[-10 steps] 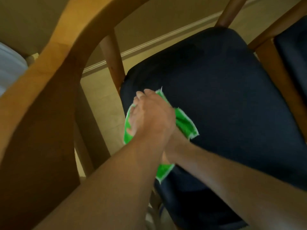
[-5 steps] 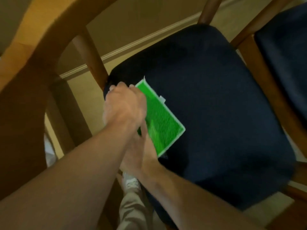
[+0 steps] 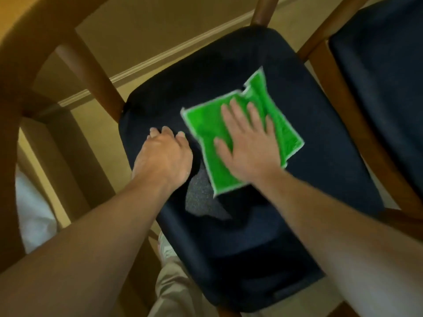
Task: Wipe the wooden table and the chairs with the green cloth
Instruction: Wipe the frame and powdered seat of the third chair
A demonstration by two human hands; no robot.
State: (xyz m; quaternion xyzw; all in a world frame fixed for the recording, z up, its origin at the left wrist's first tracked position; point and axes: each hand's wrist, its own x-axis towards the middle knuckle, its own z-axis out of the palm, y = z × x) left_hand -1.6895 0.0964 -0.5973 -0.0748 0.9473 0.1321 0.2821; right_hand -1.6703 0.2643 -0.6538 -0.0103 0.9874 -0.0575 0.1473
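Observation:
The green cloth point(image 3: 206, 136) with a white hem lies spread flat on the dark blue seat cushion point(image 3: 320, 170) of a wooden chair. My right hand point(image 3: 248, 143) presses flat on the cloth, fingers apart, covering its middle. My left hand point(image 3: 163, 159) rests on the cushion just left of the cloth, fingers curled down onto the fabric, not touching the cloth. The chair's curved wooden back rail point(image 3: 29, 53) arcs across the upper left, with a spindle point(image 3: 91, 74) running down to the seat.
A second chair with a dark blue cushion point(image 3: 386, 76) and wooden frame point(image 3: 343, 106) stands close on the right. Beige floor and a skirting board point(image 3: 160, 56) lie beyond. My beige trouser leg point(image 3: 174, 289) is at the bottom, something white point(image 3: 32, 213) at the left.
My right hand slid the cloth from the seat's left edge to its middle and now lies flat on top. The cloth has spread wider. My left hand came off the cloth onto the cushion.

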